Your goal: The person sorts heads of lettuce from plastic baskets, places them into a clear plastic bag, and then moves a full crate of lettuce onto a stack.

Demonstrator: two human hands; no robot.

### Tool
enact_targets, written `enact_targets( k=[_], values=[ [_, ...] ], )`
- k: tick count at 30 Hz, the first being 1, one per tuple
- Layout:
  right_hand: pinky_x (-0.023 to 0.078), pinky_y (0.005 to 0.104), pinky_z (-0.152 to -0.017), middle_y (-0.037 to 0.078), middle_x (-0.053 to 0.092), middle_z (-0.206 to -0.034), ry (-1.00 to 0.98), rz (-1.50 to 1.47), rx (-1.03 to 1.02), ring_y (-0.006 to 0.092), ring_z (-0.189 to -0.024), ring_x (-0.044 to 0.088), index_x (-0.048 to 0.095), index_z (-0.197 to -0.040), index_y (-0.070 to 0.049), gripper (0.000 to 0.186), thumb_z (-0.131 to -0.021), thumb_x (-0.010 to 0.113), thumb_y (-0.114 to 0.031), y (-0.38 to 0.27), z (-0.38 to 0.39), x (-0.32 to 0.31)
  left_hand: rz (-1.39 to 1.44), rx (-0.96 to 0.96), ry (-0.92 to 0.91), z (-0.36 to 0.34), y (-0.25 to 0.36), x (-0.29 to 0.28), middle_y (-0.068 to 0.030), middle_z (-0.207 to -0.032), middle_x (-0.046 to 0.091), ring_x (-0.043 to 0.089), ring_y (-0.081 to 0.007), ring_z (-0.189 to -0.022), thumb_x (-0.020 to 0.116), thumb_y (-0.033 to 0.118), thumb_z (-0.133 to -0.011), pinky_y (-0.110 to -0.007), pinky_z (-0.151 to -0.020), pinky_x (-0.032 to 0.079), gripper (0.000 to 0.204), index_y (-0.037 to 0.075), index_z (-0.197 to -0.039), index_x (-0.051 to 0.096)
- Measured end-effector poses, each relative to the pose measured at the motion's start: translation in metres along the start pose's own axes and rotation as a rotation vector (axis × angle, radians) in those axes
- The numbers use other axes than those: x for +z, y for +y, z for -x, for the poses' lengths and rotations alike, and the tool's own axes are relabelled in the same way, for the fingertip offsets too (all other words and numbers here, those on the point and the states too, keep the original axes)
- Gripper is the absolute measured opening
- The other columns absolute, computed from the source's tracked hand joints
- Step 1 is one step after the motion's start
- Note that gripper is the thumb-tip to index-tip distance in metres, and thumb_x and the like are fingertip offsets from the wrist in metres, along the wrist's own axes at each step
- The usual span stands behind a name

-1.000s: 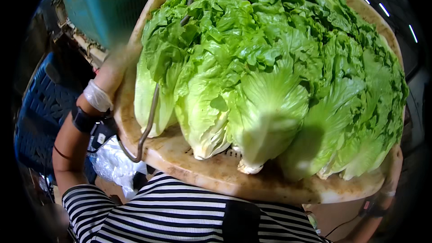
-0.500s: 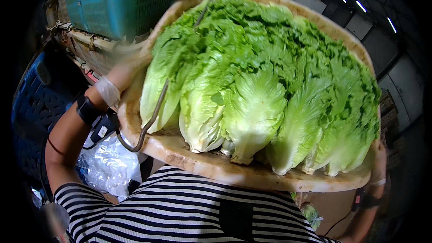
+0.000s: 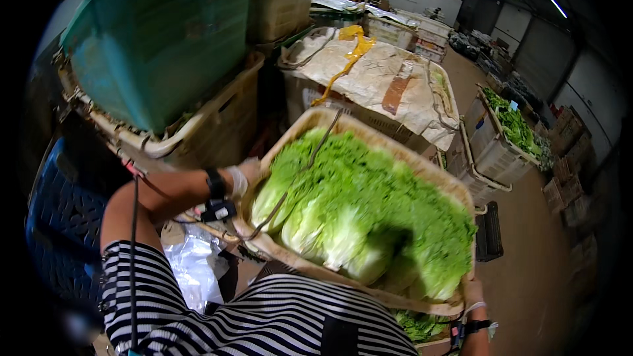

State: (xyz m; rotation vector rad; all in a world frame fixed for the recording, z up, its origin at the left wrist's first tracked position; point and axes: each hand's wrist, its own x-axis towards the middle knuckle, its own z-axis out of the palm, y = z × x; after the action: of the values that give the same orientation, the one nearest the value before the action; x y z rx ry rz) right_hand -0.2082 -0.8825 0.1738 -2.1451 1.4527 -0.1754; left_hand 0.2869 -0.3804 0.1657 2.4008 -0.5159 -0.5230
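Note:
A worn whitish plastic crate is held out in front of my body. Green lettuce heads fill it, their pale stem ends toward me. My left hand, in a clear glove, is closed on the crate's left end, its fingers partly hidden. At the right end, near the front corner, my right hand grips the crate; its fingers are blurred. A thin dark bent cord or rod runs across the lettuce on the left. More leafy greens show under the crate's front right corner.
Left stands a teal bin atop a pale crate. Ahead lies a sheet-covered crate. Stacked crates with greens are on the right, near a black tray. A blue slatted plastic object and clear plastic lie lower left.
The crate of lettuce has dropped lower and moved away from my body, with both hands still on it. More of the room and the covered crate ahead now shows.

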Motion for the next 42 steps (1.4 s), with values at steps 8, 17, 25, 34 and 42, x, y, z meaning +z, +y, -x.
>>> enact_targets(
  k=[8, 17, 25, 34, 42],
  values=[
    [0.048, 0.0356, -0.069, 0.021, 0.064, -0.085, 0.033, 0.094, -0.214, 0.0307, -0.078, 0.062, 0.061, -0.098, 0.003, 0.042, -0.079, 0.061, -0.035, 0.020, -0.061, 0.068, -0.240, 0.084, 0.000, -0.064, -0.107, 0.074, -0.0153, -0.093, 0.062, 0.058, -0.0279, -0.081, 0.062, 0.026, -0.080, -0.037, -0.073, 0.047, 0.034, 0.000, -0.102, 0.059],
    [0.043, 0.0397, -0.079, 0.027, 0.059, -0.101, -0.036, -0.079, -0.129, 0.0376, -0.091, 0.057, 0.053, -0.110, 0.006, 0.047, -0.083, 0.058, -0.032, -0.015, -0.085, 0.145, 0.309, -0.289, 0.067, -0.038, -0.118, 0.062, -0.0161, -0.109, 0.058, 0.054, -0.0237, -0.092, 0.057, 0.030, -0.086, -0.035, -0.080, 0.043, 0.042, 0.000, -0.116, 0.052],
    [0.046, 0.0359, -0.064, 0.015, 0.061, -0.088, -0.028, -0.360, -0.127, 0.0240, -0.073, 0.057, 0.051, -0.111, 0.005, 0.042, -0.084, 0.058, -0.026, -0.025, -0.041, 0.186, -0.006, -0.506, 0.055, -0.032, -0.228, 0.164, -0.0240, -0.123, 0.050, 0.050, -0.0353, -0.113, 0.045, 0.059, -0.083, -0.039, -0.091, 0.041, 0.073, 0.005, -0.132, 0.040],
    [0.043, 0.0427, -0.065, 0.022, 0.059, -0.079, 0.070, 0.228, -0.086, 0.0392, -0.073, 0.056, 0.052, -0.099, 0.001, 0.031, -0.082, 0.057, -0.024, -0.128, 0.017, 0.202, 0.141, -0.500, 0.270, -0.007, -0.170, 0.216, -0.0248, -0.102, 0.059, 0.057, -0.0354, -0.095, 0.058, 0.039, -0.083, -0.035, -0.084, 0.043, 0.058, -0.004, -0.121, 0.046],
    [0.042, 0.0370, -0.085, 0.022, 0.060, -0.103, 0.108, 0.166, -0.166, 0.0332, -0.095, 0.058, 0.052, -0.110, 0.006, 0.043, -0.082, 0.059, -0.026, -0.087, 0.001, 0.200, 0.171, -0.573, 0.149, -0.026, -0.222, 0.239, -0.0204, -0.111, 0.055, 0.051, -0.0329, -0.106, 0.052, 0.032, -0.079, -0.040, -0.090, 0.039, 0.043, 0.004, -0.111, 0.052]
  ],
)
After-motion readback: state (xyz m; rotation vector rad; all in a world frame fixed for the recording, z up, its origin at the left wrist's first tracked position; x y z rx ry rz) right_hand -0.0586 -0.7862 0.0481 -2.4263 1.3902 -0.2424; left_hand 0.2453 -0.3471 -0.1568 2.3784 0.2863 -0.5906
